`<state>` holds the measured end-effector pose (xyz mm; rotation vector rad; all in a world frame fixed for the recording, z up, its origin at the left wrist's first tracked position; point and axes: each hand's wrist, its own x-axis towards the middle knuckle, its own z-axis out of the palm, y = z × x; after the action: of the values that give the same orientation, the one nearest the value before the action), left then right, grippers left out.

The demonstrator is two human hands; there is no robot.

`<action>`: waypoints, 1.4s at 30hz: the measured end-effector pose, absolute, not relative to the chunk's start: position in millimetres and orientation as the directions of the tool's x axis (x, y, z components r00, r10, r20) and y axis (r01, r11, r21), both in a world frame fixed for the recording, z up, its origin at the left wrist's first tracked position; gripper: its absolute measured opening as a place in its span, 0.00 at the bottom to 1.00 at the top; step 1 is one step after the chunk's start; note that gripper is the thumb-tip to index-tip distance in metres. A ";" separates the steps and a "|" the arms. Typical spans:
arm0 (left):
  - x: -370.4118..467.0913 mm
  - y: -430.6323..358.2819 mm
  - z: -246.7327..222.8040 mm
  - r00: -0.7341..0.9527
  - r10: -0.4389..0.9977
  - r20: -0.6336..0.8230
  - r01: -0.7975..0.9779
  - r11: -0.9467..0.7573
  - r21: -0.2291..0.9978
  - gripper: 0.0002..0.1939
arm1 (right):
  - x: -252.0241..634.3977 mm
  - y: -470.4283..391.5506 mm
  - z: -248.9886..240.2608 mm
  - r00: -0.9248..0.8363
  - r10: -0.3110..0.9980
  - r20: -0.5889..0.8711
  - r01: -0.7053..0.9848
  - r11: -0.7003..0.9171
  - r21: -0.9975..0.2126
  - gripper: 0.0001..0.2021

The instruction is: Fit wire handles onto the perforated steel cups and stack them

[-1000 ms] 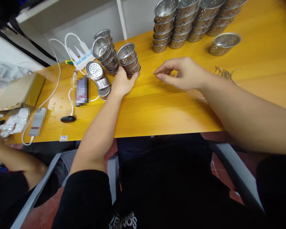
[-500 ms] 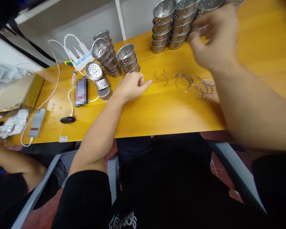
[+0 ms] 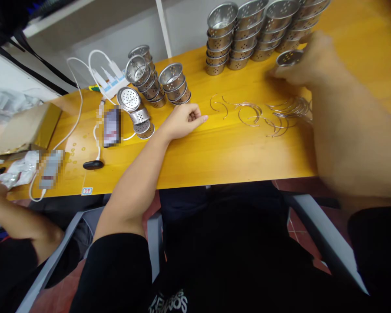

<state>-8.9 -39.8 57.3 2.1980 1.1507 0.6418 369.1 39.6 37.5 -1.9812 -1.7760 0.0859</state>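
Note:
My right hand [image 3: 308,63], partly blurred, is closed around a perforated metal cup [image 3: 289,58]; the cup's dark rim shows between thumb and fingers. It is just in front of a row of stacked perforated cups [image 3: 247,32]. Below it, thin curved wire pieces [image 3: 282,117] lie scattered on the table. My left hand [image 3: 184,119] rests on the tabletop with fingers curled in and thumb stretched out, and I see nothing in it. Just behind it stands a short stack of the same cups [image 3: 175,84], with a taller leaning stack [image 3: 146,78] to its left.
A white power strip [image 3: 114,84] with cables stands at the back left. Nearer are a blurred-out phone [image 3: 111,126], a black oval object [image 3: 93,164] and a second phone [image 3: 51,169]. A cardboard box [image 3: 26,128] sits far left. Another person's arm [image 3: 22,217] is at the left edge.
My right hand has moved down and to the right, away from the third back stack, and a cup shows in its grip. My left hand has stayed nearly in place.

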 end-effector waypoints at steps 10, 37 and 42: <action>-4.5 -36.2 41.9 0.530 0.805 0.268 0.489 -0.548 0.679 0.39 | 265.8 -21.7 72.8 -0.289 0.839 0.462 0.510 0.543 -0.668 0.29; -10.2 -15.5 28.5 0.450 0.843 0.293 0.463 -0.501 0.731 0.36 | 284.2 -4.1 67.2 -0.224 0.971 -0.078 0.973 0.219 -0.069 0.04; -10.9 -16.8 29.2 0.468 0.842 0.269 0.467 -0.494 0.733 0.36 | 276.1 -9.5 68.1 -0.217 0.969 -0.118 0.976 0.217 -0.014 0.05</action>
<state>-10.9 -16.8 29.2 2.1395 1.0827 0.8424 276.1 -9.5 68.1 -2.0158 -2.5140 0.1373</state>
